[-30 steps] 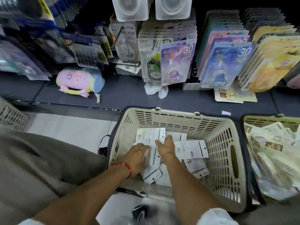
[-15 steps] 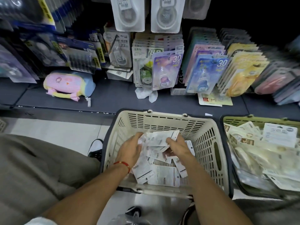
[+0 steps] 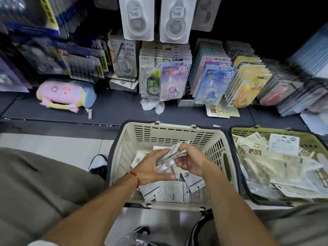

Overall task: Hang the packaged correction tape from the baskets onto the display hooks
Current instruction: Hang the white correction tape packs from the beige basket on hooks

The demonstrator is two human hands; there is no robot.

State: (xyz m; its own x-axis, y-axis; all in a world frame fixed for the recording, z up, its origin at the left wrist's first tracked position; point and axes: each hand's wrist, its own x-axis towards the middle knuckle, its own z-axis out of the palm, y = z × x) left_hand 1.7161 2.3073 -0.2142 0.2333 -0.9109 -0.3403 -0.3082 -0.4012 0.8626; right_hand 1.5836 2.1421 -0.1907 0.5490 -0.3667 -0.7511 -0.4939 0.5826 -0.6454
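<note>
A cream basket (image 3: 177, 132) sits on the floor below me with several white correction tape packs (image 3: 170, 191) lying face down in it. Over the basket, my left hand (image 3: 152, 167) and my right hand (image 3: 190, 162) together hold a small stack of packs (image 3: 174, 152), lifted above the loose ones. A green basket (image 3: 266, 131) to the right is full of more packs. White correction tape packs hang on display hooks (image 3: 136, 18) high on the dark rack, with coloured packs (image 3: 174, 82) on lower hooks.
A pink and blue plush pouch (image 3: 65, 94) lies on the dark bottom shelf (image 3: 113, 110). Crumpled white wrapping (image 3: 152, 105) and a loose card (image 3: 221, 110) lie on the same shelf. My knees frame both baskets, with shoes (image 3: 98, 164) on the pale floor.
Both hands gathered packs from the cream basket's bottom and raised them as a stack. The view tilted up, showing more of the hanging packs.
</note>
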